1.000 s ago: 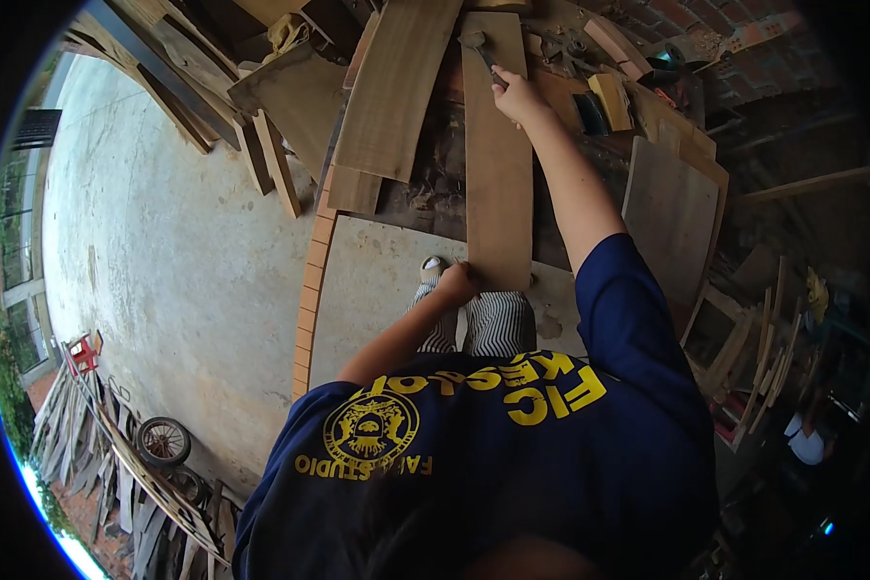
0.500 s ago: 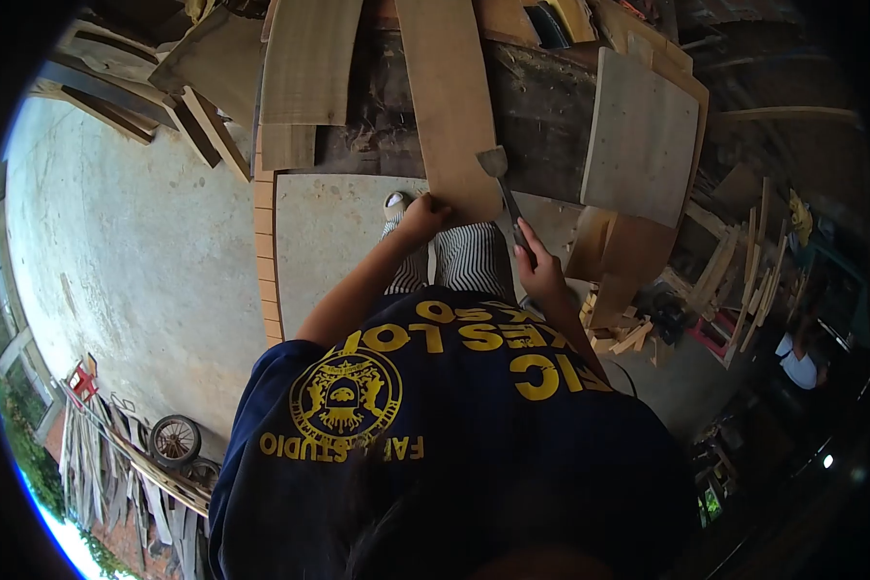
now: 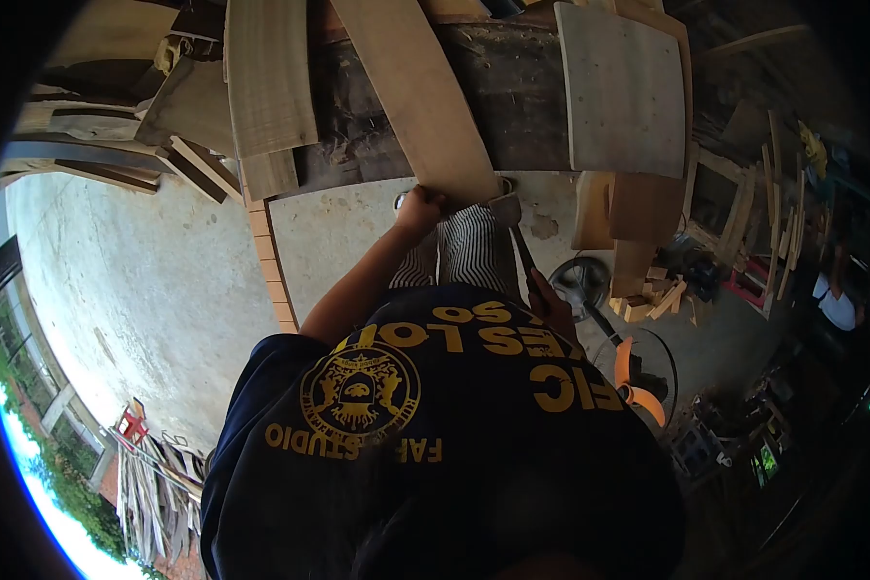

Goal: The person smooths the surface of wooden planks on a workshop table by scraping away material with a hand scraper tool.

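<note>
A long thin wooden board [image 3: 418, 101] lies across the dark worktable and juts past its near edge over my striped trousers. At the board's near left corner, my left hand [image 3: 420, 211] is closed around the edge. My right hand [image 3: 551, 307] grips the dark handle of a broad-bladed scraper [image 3: 525, 255], low beside my right thigh. The scraper's flat blade points away from me, right at the board's near right corner. Part of the right hand is hidden against my dark shirt.
Another board [image 3: 269, 82] lies on the worktable [image 3: 358, 126] at left, and a grey panel [image 3: 621, 92] at right. On the floor at right stands a fan with orange blades [image 3: 638, 382], near wood offcuts [image 3: 657, 298]. A person in white [image 3: 834, 302] is at far right.
My right hand has drawn the scraper back toward me, from over the board's right edge to its near end. The left hand keeps its grip. The view has shifted, bringing the fan into sight.
</note>
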